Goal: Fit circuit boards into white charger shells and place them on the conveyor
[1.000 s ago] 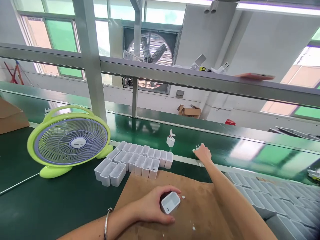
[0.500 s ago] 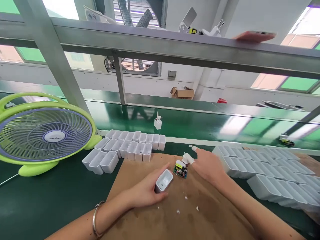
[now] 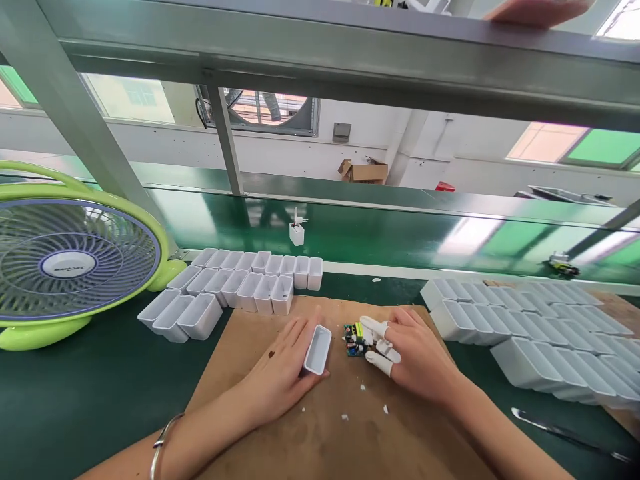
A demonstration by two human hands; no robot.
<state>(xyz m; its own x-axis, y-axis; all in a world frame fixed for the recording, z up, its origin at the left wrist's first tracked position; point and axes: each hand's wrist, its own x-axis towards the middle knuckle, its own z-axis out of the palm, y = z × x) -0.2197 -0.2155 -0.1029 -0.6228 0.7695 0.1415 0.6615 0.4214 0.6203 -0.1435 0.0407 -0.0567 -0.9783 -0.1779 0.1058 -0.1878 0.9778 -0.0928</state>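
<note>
Left hand on cardboard sheet, fingers wrapped round white plastic case, open mouth turned up. Circuit board flat at sheet middle, just right of case, between hands. Right hand over board, white-capped fingers slightly apart and touching it; whether pinching, cannot tell. In hand: case and board side by side. Open room: bare sheet nearer viewer; case rows past sheet's far edge, case stacks past right edge, fan left.
</note>
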